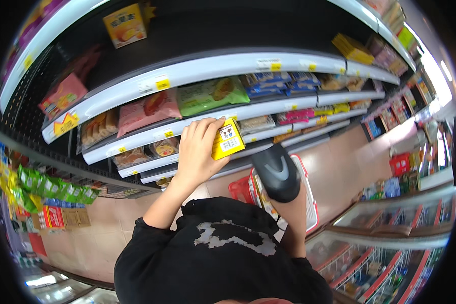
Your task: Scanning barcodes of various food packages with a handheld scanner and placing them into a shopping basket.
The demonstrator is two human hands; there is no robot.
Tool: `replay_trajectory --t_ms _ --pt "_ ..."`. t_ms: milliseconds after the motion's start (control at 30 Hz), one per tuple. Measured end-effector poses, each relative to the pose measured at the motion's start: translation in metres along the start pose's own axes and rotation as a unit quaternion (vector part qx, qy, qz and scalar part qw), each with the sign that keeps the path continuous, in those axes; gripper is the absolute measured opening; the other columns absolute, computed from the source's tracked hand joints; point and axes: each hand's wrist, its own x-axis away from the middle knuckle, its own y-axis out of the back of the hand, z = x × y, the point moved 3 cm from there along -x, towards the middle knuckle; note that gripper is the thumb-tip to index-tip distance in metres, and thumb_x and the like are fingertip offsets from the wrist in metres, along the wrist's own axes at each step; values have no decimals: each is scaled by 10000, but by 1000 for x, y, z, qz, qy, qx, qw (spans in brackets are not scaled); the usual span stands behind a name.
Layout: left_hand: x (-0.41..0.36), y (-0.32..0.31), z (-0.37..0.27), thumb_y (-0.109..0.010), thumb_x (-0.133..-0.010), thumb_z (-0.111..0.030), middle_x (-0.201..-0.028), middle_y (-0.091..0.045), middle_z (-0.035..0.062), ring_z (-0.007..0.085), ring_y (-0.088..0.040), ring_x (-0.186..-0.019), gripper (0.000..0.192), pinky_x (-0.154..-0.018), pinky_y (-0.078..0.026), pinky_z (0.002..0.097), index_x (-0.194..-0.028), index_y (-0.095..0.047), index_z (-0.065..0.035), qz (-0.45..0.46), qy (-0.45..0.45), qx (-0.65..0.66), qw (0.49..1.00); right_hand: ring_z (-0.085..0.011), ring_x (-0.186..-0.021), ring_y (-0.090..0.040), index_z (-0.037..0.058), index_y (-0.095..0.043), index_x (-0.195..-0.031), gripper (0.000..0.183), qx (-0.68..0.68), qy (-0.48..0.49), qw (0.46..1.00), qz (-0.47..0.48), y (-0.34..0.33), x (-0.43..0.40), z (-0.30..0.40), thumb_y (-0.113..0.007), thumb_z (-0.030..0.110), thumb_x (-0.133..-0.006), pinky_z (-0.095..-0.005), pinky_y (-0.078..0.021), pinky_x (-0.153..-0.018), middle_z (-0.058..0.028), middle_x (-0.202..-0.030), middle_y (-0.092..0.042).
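My left hand [199, 150] grips a small yellow carton [228, 140] in front of the shelf edges. The carton's barcode side faces up towards me. In my right hand [290, 207] is a black handheld barcode scanner [275, 173], its head pointing towards the shelves, a little to the right of the carton and apart from it. Most of my right hand is hidden under the scanner. Just behind the hands, a green snack bag [212, 97] and a pink snack bag [150, 110] lie on a shelf.
A yellow box [125, 26] stands on the black upper shelf [228, 30]. White price rails [212, 68] run along the shelf fronts. Below the scanner is a red and white basket [309, 205] on the tiled floor. Glass-topped freezers [380, 250] line the right.
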Motion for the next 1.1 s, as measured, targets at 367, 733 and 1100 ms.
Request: replay_trajectory --t_ms 367,733,1100 --pt "30 -149 -15 -774 -558 -253 -1061 -535 161 311 -543 -998 752 -840 -456 379 -1200 -435 -55 271 66 293 915 -135 -592 -597 -12 -557 -919 328 67 -179 942 -277 73 61 -161 -722 44 -640 -268 -476 -537 -74 -731 -622" --pt "156 -350 -37 -834 -604 -226 -867 -539 77 150 -552 -781 604 -711 -465 270 -981 -427 14 476 245 482 693 -156 -697 -621 -25 -557 -1037 361 -131 -392 865 -285 67 168 -263 -664 24 -695 -275 -500 -603 -69 -803 -640" --pt "197 -352 -105 -642 -820 -350 -986 -572 132 168 -569 -928 576 -781 -473 278 -1142 -432 78 636 330 385 582 -229 -891 -598 12 -459 -1204 480 -438 -415 755 -258 65 194 -286 -645 50 -763 -384 -539 -707 -126 -1073 -569"
